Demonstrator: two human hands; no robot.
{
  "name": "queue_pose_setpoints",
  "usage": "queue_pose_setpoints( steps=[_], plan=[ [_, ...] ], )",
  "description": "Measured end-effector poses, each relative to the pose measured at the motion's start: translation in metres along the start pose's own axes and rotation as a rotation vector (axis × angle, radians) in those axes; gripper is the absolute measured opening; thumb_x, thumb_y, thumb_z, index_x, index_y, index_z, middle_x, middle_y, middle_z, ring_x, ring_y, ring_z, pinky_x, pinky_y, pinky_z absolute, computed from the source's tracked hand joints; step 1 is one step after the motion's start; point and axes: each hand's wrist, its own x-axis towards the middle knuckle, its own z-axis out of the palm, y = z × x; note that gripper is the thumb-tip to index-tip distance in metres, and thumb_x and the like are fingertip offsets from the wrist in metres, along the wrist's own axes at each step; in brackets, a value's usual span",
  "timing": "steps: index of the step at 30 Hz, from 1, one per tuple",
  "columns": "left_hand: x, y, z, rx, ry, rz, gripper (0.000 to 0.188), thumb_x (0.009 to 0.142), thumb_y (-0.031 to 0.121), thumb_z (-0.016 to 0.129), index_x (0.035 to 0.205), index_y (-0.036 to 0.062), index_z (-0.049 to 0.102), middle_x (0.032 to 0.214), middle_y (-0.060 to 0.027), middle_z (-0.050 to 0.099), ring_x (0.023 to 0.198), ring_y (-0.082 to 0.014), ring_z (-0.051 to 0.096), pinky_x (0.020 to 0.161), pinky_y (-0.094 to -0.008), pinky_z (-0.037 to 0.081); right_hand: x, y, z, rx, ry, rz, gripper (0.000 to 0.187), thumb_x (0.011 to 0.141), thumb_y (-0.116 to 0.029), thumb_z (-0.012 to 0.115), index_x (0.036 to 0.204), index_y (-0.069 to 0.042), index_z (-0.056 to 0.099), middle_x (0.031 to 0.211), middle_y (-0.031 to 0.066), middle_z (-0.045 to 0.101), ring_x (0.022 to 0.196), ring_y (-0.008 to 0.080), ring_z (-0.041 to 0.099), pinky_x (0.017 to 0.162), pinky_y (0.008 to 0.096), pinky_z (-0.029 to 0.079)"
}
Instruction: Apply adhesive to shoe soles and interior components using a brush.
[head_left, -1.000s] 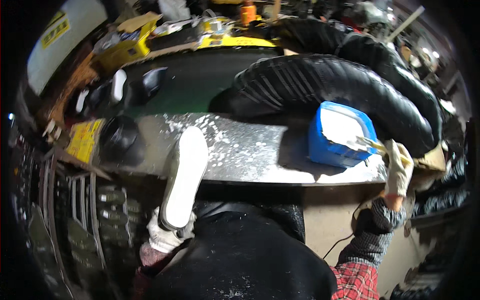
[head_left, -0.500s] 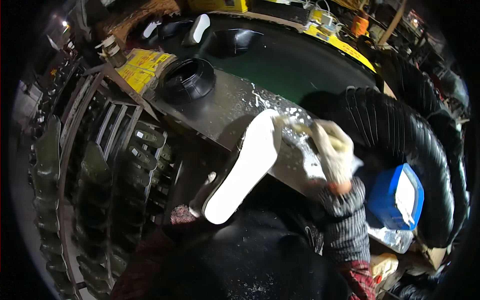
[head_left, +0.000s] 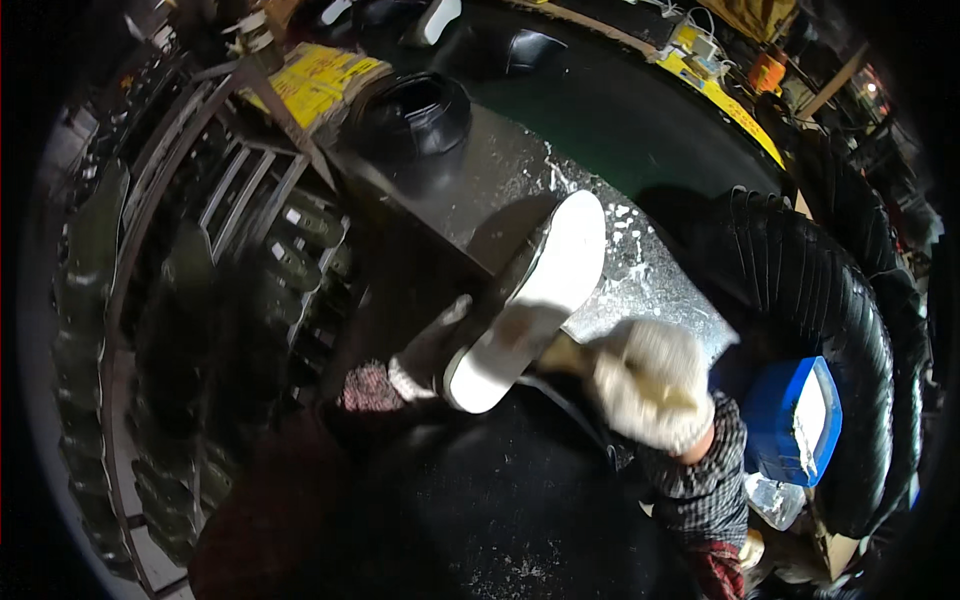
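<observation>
My gloved left hand (head_left: 425, 352) is closed around the dark side of a shoe, whose white sole (head_left: 572, 255) faces up and slants from lower left to upper right. Its shaded side merges with the dark background. Over the lower half of the sole lies a shadow. My right hand (head_left: 660, 385), in a pale knit glove, is closed on a brush (head_left: 563, 357) and smeared by motion. The tan brush end is at the right edge of the sole; whether it touches cannot be made out. Beneath the shoe is a metal bench top (head_left: 500, 150) with white splashes.
A blue container (head_left: 770, 425) with white contents stands at my right. Behind it curves a long stack of shiny black pieces (head_left: 815, 300). A round black piece (head_left: 415, 115) sits on the bench beside a yellow box (head_left: 325, 80). Racks of olive shoes (head_left: 305, 225) fill the left.
My right hand with the brush has come down and nearer, from the sole's upper end to its lower right edge. The view has shifted, so the bench things sit further right.
</observation>
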Motion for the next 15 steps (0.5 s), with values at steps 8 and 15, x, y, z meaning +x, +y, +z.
queue_pose_setpoints(
  steps=[8, 15],
  plan=[
    [0.004, 0.012, -0.021, 0.352, -0.16, 0.29, 0.065, 0.093, 0.058, 0.042, 0.133, 0.0062, 0.045, 0.119, -0.019, 0.06, 0.098, -0.0349, 0.065, 0.072, -0.0483, 0.058, -0.01, -0.033, 0.016, 0.434, -0.003, 0.333, 0.023, 0.09, -0.021, 0.064, 0.095, 0.001, 0.064, 0.084, 0.0066, 0.067, 0.071, 0.0131, 0.062, 0.064, 0.0232, 0.051],
    [0.001, 0.005, 0.006, 0.01, -0.29, -0.064, 0.054, 0.096, 0.049, 0.044, 0.127, 0.005, 0.052, 0.115, -0.0163, 0.063, 0.102, -0.0302, 0.063, 0.089, -0.0493, 0.052, -0.096, 0.003, -0.002, 0.884, 0.284, 0.88, 0.033, 0.087, -0.02, 0.067, 0.103, 0.006, 0.057, 0.091, 0.0144, 0.064, 0.076, 0.0189, 0.065, 0.066, 0.0265, 0.055]
  ],
)
